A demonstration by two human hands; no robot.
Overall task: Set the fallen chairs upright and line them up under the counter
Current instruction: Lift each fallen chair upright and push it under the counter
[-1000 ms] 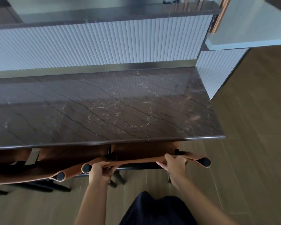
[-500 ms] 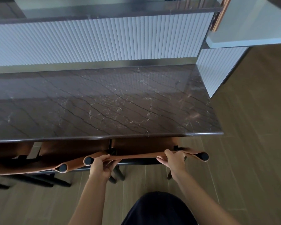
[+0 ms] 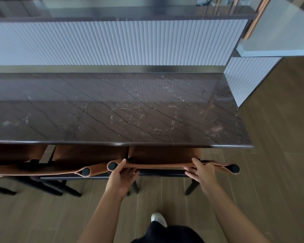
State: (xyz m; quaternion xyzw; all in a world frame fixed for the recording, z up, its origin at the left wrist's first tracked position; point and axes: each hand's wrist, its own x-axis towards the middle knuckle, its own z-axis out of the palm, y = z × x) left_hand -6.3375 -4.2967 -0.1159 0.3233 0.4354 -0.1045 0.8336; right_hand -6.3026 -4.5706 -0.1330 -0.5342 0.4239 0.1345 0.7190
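Three chairs with brown leather seats and black frames stand upright in a row, their seats tucked under the dark marble counter (image 3: 130,111). The right chair (image 3: 165,155) is directly in front of me. My left hand (image 3: 123,174) holds the left end of its leather backrest strap (image 3: 161,166), thumb over the top and fingers underneath. My right hand (image 3: 200,171) grips the strap near its right post. The middle chair (image 3: 88,155) sits close beside it, their backrest ends almost touching. The left chair (image 3: 12,151) is cut off by the frame edge.
A white ribbed panel (image 3: 112,42) rises behind the counter, with a glass surface (image 3: 279,32) at the upper right. Wooden floor (image 3: 279,155) lies open to the right of the counter and behind the chairs. My white shoe (image 3: 158,219) is below.
The right chair and both hands have slid slightly forward toward the counter. My left hand's fingers have loosened a little on the strap.
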